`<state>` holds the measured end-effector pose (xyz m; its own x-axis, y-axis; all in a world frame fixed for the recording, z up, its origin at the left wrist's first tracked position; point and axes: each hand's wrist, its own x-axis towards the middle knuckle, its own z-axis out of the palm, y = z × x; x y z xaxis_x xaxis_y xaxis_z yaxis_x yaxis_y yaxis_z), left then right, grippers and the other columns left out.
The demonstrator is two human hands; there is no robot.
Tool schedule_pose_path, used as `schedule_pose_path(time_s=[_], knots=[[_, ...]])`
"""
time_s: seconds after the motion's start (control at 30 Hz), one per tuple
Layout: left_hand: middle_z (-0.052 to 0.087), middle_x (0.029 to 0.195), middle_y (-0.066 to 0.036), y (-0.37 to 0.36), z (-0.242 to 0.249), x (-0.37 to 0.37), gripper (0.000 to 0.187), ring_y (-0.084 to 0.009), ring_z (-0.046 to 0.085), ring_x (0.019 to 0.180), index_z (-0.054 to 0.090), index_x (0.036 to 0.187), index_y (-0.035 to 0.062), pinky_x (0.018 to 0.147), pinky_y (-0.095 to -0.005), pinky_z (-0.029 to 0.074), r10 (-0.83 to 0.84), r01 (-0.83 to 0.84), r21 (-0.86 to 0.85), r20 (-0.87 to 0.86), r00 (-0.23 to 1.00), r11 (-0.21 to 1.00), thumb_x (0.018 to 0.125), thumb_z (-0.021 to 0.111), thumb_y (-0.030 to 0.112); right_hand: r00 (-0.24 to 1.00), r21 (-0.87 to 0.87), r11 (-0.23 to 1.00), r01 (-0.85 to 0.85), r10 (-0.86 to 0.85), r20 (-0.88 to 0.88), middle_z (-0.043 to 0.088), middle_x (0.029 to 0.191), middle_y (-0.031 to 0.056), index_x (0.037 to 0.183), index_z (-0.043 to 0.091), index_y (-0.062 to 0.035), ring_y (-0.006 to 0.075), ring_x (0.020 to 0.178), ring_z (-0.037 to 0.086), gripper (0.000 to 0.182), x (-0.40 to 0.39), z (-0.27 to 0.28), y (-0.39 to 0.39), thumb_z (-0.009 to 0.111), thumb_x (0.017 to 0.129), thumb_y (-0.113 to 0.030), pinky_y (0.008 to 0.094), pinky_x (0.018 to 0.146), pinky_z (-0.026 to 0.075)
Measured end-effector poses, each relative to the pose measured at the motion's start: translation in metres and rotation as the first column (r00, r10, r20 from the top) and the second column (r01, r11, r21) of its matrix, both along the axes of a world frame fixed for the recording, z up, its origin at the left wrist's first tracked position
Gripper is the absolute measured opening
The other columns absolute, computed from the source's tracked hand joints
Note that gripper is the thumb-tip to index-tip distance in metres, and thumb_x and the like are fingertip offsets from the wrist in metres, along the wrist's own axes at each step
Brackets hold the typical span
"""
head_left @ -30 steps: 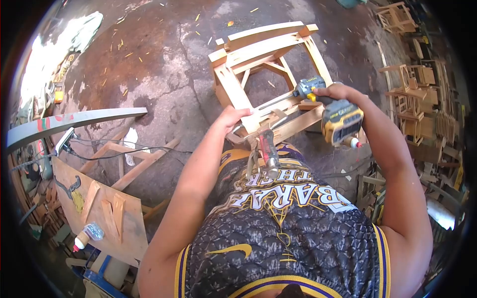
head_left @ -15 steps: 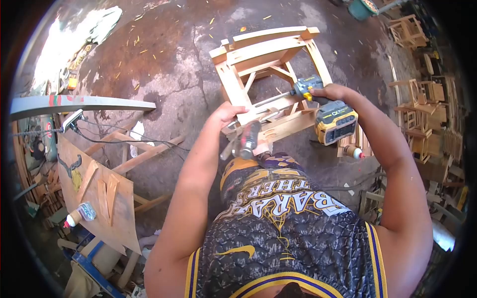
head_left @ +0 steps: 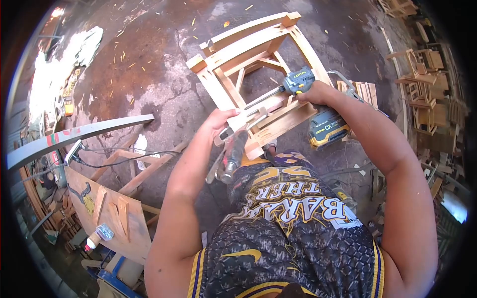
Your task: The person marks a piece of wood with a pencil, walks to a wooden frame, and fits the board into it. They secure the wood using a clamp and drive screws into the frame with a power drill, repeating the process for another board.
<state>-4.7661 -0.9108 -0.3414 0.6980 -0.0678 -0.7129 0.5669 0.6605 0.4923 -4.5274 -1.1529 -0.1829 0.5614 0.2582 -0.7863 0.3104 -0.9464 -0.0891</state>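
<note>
A light wooden chair frame (head_left: 248,49) stands tilted in front of me. My right hand (head_left: 318,93) grips a grey and yellow cordless driver (head_left: 299,78), its long bit pointing left along a rail of the frame. The driver's battery (head_left: 328,130) hangs below my wrist. My left hand (head_left: 222,123) is closed on the near left part of the frame, fingertips on the wood beside the bit's tip. Just below it, a second tool with a dark and red body (head_left: 233,154) lies against the frame's corner; how it is held there cannot be made out.
A plywood board (head_left: 134,221) at the lower left bears wood strips and a glue bottle (head_left: 93,241). A grey metal beam (head_left: 84,133) juts in from the left, above a wooden trestle (head_left: 149,174). Chair frames (head_left: 422,94) are stacked at the right. Cables cross the left side.
The chair frame has shifted left and turned slightly in view, with both hands and the driver following. The driver's battery has tilted. The surroundings have also shifted in view.
</note>
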Motion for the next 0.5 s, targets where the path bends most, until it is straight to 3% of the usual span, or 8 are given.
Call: schedule_pose_path(time_s=[0.07, 0.27, 0.47, 0.5], knots=[[0.068, 0.103, -0.017, 0.001, 0.003, 0.003, 0.033, -0.0239, 0.068, 0.093, 0.059, 0.113, -0.0093, 0.084, -0.0351, 0.056, -0.003, 0.003, 0.015, -0.002, 1.0, 1.0, 0.085, 0.068, 0.005, 0.997, -0.059, 0.997, -0.048, 0.045, -0.066, 0.069, 0.09, 0.0187, 0.091, 0.072, 0.0039, 0.0283, 0.086, 0.068, 0.077, 0.002, 0.009, 0.004, 0.068, 0.068, -0.069, 0.0366, 0.079, 0.051], [0.066, 0.11, -0.017, -0.002, 0.019, 0.003, 0.037, -0.0249, 0.066, 0.1, 0.06, 0.116, -0.0082, 0.09, -0.0358, 0.053, 0.025, -0.025, -0.002, 0.001, 1.0, 1.0, 0.082, 0.069, 0.002, 0.994, -0.139, 0.99, -0.027, 0.012, -0.111, 0.069, 0.081, 0.0182, 0.085, 0.07, 0.0063, 0.0283, 0.079, 0.068, 0.082, 0.008, 0.014, 0.012, 0.071, 0.064, -0.074, 0.0354, 0.074, 0.051], [0.067, 0.11, -0.015, -0.004, 0.011, 0.004, 0.038, -0.023, 0.066, 0.099, 0.06, 0.115, -0.0054, 0.089, -0.0349, 0.053, 0.041, -0.041, -0.003, 0.116, 0.992, 0.999, 0.079, 0.069, 0.0, 0.997, -0.103, 0.994, 0.027, -0.033, -0.065, 0.068, 0.079, 0.0209, 0.085, 0.069, 0.0075, 0.0316, 0.08, 0.068, 0.082, 0.005, 0.023, 0.013, 0.074, 0.064, -0.071, 0.0383, 0.076, 0.051], [0.067, 0.11, -0.015, -0.002, 0.01, 0.005, 0.039, -0.023, 0.066, 0.099, 0.059, 0.116, -0.0052, 0.089, -0.0347, 0.053, 0.031, -0.034, 0.021, 0.117, 0.993, 0.999, 0.078, 0.069, 0.0, 0.998, -0.06, 0.998, 0.015, -0.018, -0.055, 0.068, 0.077, 0.0195, 0.084, 0.069, 0.0082, 0.0297, 0.075, 0.068, 0.078, 0.005, 0.027, 0.01, 0.076, 0.066, -0.067, 0.0382, 0.072, 0.051]])
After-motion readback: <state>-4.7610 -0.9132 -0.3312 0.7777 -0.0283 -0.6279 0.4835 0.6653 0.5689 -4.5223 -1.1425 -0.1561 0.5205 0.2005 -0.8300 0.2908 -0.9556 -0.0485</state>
